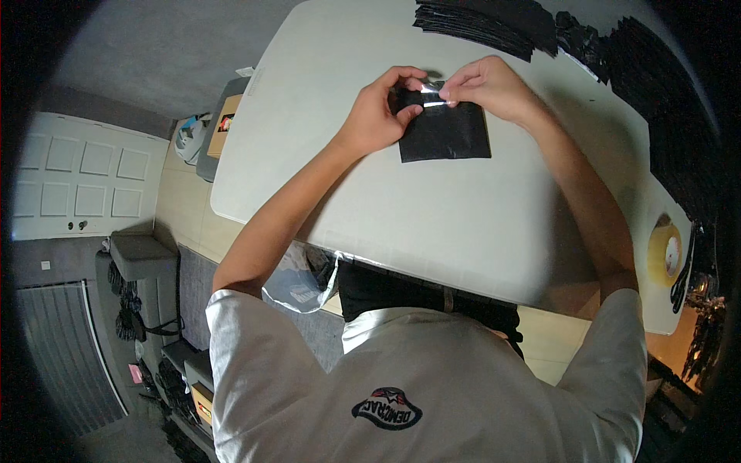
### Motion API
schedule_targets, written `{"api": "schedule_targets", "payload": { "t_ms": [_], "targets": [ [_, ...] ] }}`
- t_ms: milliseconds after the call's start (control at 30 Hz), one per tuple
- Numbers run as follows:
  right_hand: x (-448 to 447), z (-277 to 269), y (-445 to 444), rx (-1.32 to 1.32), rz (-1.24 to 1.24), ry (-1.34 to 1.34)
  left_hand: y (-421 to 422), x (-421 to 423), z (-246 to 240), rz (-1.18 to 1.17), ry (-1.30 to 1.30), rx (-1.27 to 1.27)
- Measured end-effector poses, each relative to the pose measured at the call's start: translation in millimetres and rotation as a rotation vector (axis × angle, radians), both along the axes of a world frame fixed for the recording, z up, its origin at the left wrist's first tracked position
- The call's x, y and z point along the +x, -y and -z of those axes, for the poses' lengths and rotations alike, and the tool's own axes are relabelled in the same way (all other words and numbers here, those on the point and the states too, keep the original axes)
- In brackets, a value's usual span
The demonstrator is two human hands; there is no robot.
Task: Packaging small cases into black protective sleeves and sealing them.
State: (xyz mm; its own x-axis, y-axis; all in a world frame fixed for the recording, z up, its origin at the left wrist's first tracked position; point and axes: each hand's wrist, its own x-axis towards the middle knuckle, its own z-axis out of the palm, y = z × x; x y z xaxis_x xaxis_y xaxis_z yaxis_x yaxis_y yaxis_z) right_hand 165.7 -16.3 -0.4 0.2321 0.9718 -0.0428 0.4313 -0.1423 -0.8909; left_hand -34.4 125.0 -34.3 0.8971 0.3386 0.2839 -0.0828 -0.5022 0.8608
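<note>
A flat black plastic pouch (446, 138) lies on the white tabletop (382, 199) in front of me. My left hand (383, 113) grips its upper left edge, with the thumb on top of the black film. With thumb and fingertips, my right hand (492, 89) pinches a shiny strip (430, 88) at the pouch's upper part. Whether the strip is clear tape or a liner cannot be made out. The right fingers hide the strip's right end, and the pouch's top edge is partly covered by both hands.
Stacked black plastic sheets or bags (480, 23) line the far edge, with another long stack (666, 116) along the right. A roll of clear tape (664, 252) and black-handled scissors (682, 286) sit at the right corner. A clear plastic bag (304, 283) hangs by the near edge.
</note>
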Motion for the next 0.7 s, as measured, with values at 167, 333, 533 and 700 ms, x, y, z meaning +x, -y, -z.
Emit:
{"api": "schedule_targets", "payload": {
  "t_ms": [167,333,533,700],
  "targets": [
    [0.5,-25.7,6.1,0.329,-0.066,0.004,1.6,-0.1,-4.2,-0.026,0.047,0.154],
    [-24.5,-16.2,10.4,-0.102,-0.129,-0.385,2.2,-0.6,-5.3,-0.037,0.008,0.108],
    [-9.2,5.6,0.9,-0.225,-0.027,-0.287,1.8,-0.7,-1.1,-0.037,0.056,0.106],
    [-0.4,10.5,-1.8,-0.197,0.021,-0.227,0.2,-1.5,-2.7,-0.033,0.009,0.095]
  ]
}}
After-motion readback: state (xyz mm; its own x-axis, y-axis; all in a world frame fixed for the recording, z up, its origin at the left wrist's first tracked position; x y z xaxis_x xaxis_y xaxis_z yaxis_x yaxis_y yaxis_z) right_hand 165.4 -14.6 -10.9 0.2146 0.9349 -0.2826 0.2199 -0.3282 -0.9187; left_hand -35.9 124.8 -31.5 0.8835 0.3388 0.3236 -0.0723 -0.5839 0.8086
